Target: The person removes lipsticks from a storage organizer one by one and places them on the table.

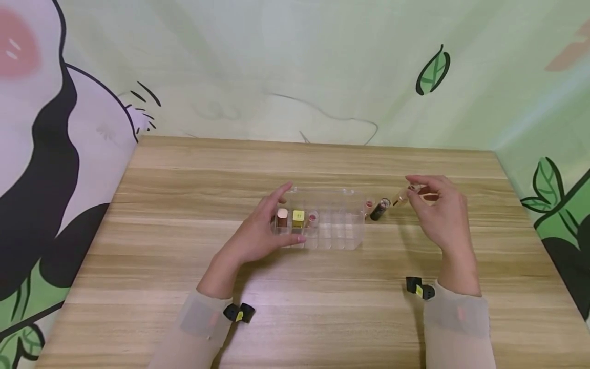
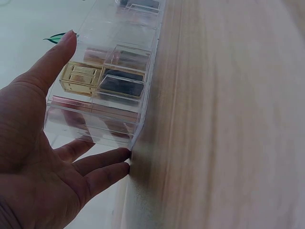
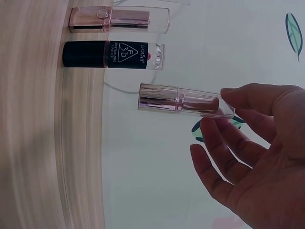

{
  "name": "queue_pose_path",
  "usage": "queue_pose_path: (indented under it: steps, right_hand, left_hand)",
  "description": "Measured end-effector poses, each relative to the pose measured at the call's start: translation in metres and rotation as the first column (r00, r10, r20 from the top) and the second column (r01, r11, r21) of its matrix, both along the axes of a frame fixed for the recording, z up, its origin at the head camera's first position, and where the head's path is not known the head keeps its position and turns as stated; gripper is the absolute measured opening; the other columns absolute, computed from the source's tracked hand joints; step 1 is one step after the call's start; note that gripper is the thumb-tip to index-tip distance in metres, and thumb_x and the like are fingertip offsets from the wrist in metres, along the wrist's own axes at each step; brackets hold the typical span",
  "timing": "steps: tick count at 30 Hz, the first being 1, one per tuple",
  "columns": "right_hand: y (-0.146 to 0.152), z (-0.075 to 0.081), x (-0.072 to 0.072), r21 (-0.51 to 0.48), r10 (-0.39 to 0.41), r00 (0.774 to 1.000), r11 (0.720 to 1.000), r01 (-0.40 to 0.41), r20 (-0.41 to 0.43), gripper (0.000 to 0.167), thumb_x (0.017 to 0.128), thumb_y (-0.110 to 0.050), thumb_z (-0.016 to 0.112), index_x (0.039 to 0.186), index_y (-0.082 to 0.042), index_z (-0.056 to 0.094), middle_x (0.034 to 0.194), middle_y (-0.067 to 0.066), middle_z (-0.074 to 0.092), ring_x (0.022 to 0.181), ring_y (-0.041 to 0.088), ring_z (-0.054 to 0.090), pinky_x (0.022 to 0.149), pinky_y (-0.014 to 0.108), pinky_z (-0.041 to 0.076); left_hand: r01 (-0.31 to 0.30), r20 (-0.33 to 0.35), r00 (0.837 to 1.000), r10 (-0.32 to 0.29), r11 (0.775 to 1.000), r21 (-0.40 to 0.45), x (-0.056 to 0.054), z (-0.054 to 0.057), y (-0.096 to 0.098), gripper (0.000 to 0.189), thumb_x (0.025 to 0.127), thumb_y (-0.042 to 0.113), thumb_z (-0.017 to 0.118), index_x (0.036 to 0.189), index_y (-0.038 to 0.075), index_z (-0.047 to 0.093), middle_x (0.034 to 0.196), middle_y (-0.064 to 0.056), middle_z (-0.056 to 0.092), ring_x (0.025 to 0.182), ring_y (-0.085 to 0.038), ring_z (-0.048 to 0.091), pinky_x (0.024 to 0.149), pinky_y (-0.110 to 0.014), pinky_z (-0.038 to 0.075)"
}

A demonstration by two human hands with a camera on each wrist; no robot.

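My left hand grips the left end of a clear plastic lipstick organizer, thumb along the front and fingers behind. Three lipsticks stand in its left compartments: a brown one, a yellow-topped one and a clear-capped one. My right hand pinches a lipstick by its clear cap, with thumb and fingertips. It has a shiny pinkish base and hangs above the tabletop. Between that hand and the organizer, a black lipstick and a rose-gold lipstick stand upright.
The wood-grain table carries all of these things. Behind it rises a pale green wall with painted leaves and a cartoon figure at the left. The two standing lipsticks are close to the organizer's right end.
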State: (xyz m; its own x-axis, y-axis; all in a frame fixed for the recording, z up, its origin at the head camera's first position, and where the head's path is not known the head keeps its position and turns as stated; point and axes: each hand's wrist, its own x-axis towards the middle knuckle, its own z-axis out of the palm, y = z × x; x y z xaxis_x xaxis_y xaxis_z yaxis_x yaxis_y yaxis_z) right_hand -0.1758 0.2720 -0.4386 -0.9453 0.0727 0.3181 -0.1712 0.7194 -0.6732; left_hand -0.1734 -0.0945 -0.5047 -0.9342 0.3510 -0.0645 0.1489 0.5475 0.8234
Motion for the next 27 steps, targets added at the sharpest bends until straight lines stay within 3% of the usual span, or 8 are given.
queue_pose_path:
  steps: [10,27]
  right_hand:
    - [0.0008,-0.0018,-0.0014,0.02,0.034,0.998,0.999,-0.035,0.044,0.027,0.103,-0.006,0.071,0.129,-0.002,0.076,0.121,0.019,0.07,0.101,0.029,0.068,0.089,0.03,0.049]
    - [0.0011,-0.0079,-0.005,0.022,0.065,0.992,0.997,-0.068,0.112,0.028,0.102,-0.002,0.07,0.128,0.0,0.076,0.124,0.021,0.07,0.102,0.031,0.067,0.092,0.046,0.051]
  left_hand:
    - [0.0,0.007,1.0,0.0,1.0,0.003,-0.0004,-0.0003,0.0004,0.117,0.08,0.052,0.094,0.164,0.061,0.012,0.155,-0.002,0.046,0.144,-0.037,0.05,0.113,-0.064,0.045]
    - [0.003,0.003,1.0,-0.003,1.0,-0.001,-0.0002,-0.0018,0.0002,0.118,0.08,0.052,0.094,0.164,0.061,0.011,0.155,-0.002,0.046,0.145,-0.038,0.049,0.114,-0.063,0.044]
